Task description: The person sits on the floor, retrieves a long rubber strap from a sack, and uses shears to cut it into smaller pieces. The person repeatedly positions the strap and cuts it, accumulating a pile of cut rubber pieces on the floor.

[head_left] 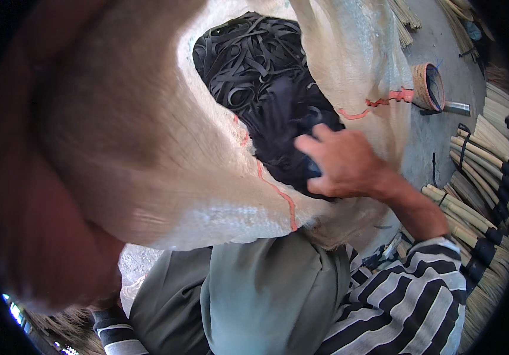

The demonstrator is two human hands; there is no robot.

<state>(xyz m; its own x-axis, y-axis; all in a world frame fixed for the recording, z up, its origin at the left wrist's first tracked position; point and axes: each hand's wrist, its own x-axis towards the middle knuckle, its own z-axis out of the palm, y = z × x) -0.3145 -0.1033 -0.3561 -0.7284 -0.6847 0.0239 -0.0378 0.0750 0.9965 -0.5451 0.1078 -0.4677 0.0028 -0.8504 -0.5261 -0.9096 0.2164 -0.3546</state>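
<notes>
Far left, the left arm (59,254) looms large and blurred, pressed close along the pale woven sack (148,154); it looks to be propping up that side so the mouth gapes. The left hand's fingers are lost in the blur, so whether they clutch the rim I cannot tell.

Beneath the sack, the grey-green trousers (260,290) fill the lower middle, the lap seemingly serving as a rest that tips the opening toward the wearer. And there, inside that opening, lie the black strips (248,59), loosely curled, with smoother dark material (284,130) bunched nearer.

Now the right hand (349,163)! It reaches over the near-right rim, thumb and fingers parted around a dark, bluish patch; contact or grip, I cannot tell. Its striped sleeve (408,296) sits back off the wrist, probably keeping fabric clear.

Farther right, a woven basket (420,83) lies on its side, and bundled pale stalks (456,210) lie at the edge, black bands apparently keeping them together.
</notes>
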